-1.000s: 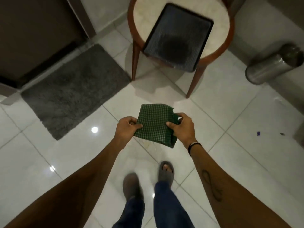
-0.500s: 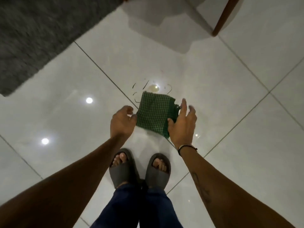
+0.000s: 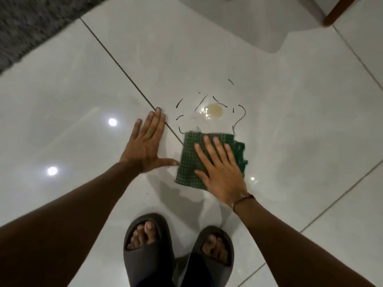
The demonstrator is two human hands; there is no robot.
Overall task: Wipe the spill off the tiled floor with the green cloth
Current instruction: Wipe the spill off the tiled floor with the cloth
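Since half a second ago: both hands dropped from pinching the cloth in the air to the floor; cloth now down flat. Right hand (image 3: 219,172) spread open, palm down, fingers fanned, pressing on green cloth (image 3: 189,160). Left hand (image 3: 145,145) also open and flat, palm on bare tile just left of the cloth, thumb tip pointing at the cloth's left edge; holding nothing. Thin dark band on right wrist.

Green cloth: dark green with fine pale check, folded to a rough square, right edge ragged and blurred. Lying on white tiled floor (image 3: 290,141), just short of the spill (image 3: 214,110). Spill: small yellowish puddle with clear wet sheen beside it, ringed by short dark curved strands; nearest strands meet the cloth's far edge.

Dark grout line running diagonally past left fingertips. Two dark slide sandals (image 3: 148,251) at bottom. Grey rug (image 3: 27,25) top left, wooden leg (image 3: 339,11) top right.
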